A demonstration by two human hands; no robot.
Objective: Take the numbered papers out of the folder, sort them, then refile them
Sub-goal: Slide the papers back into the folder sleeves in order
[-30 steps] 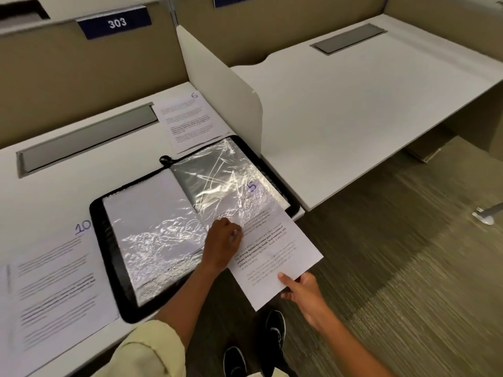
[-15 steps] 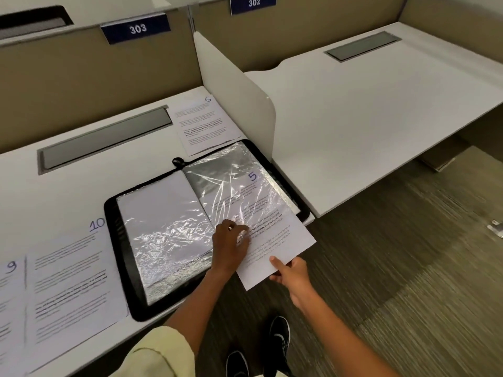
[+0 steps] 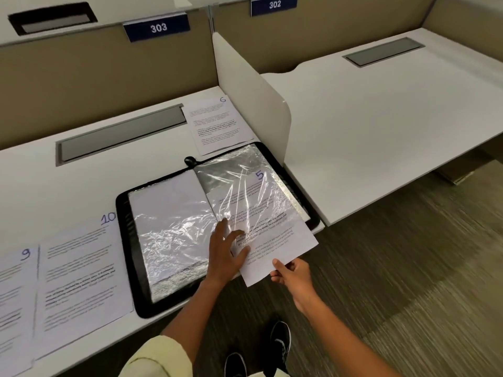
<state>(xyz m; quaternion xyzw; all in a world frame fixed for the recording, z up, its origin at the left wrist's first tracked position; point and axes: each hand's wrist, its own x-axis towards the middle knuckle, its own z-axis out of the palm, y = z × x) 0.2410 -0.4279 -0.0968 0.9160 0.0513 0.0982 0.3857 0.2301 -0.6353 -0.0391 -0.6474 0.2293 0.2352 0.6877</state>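
Paper 5 (image 3: 275, 240) slid deeper, right hand (image 3: 292, 276) pinching.

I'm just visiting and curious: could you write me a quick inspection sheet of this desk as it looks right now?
Surface: white desk with a grey inset panel.
Job's things: open black folder with crinkled plastic sleeves; paper 5 partly inside the right sleeve, its lower end sticking out past the desk edge; papers 9 and 10 left of the folder, paper 6 behind it.
Clutter: nothing seen.
Hands: left hand rests on the sleeve's opening; right hand pinches paper 5's lower edge.
Cables: nothing seen.
Surroundings: white divider, neighbouring desk, signs 303 and 302, carpet.
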